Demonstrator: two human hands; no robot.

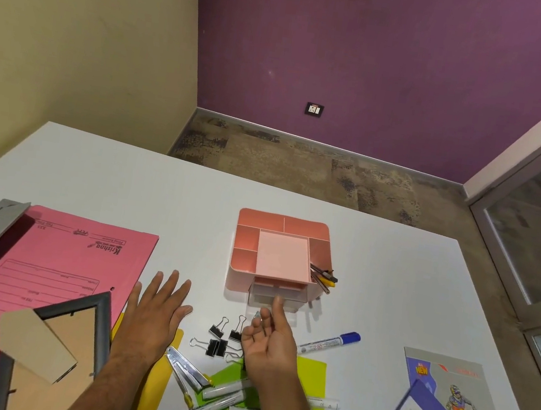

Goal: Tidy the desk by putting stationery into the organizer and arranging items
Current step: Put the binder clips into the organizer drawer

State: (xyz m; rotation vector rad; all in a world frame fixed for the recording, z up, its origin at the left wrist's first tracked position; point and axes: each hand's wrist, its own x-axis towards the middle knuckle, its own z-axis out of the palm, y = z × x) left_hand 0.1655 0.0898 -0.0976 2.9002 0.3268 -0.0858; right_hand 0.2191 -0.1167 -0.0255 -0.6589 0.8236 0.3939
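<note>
A pink organizer (pixel 246 240) stands mid-desk with several pens (pixel 323 277) in its right slot, and its clear drawer (pixel 262 298) is pulled out toward me. My right hand (pixel 270 342) is palm up just in front of the drawer, fingers curled around a small silvery item (pixel 257 314) at the fingertips. My left hand (pixel 155 313) hovers flat and open, left of the drawer, holding nothing. Black binder clips (pixel 217 347) lie between my hands. A blue-capped marker (pixel 330 343) lies to the right. A stapler (pixel 185 371) and several markers (pixel 223 393) lie near my wrists.
A pink file folder (pixel 48 261) and a grey photo frame (pixel 99 320) with its cardboard back cover the left of the desk. Green and yellow paper sheets (pixel 312 375) lie under the markers. Notebooks (pixel 452 383) sit at the right front. The desk's far edge drops to the floor.
</note>
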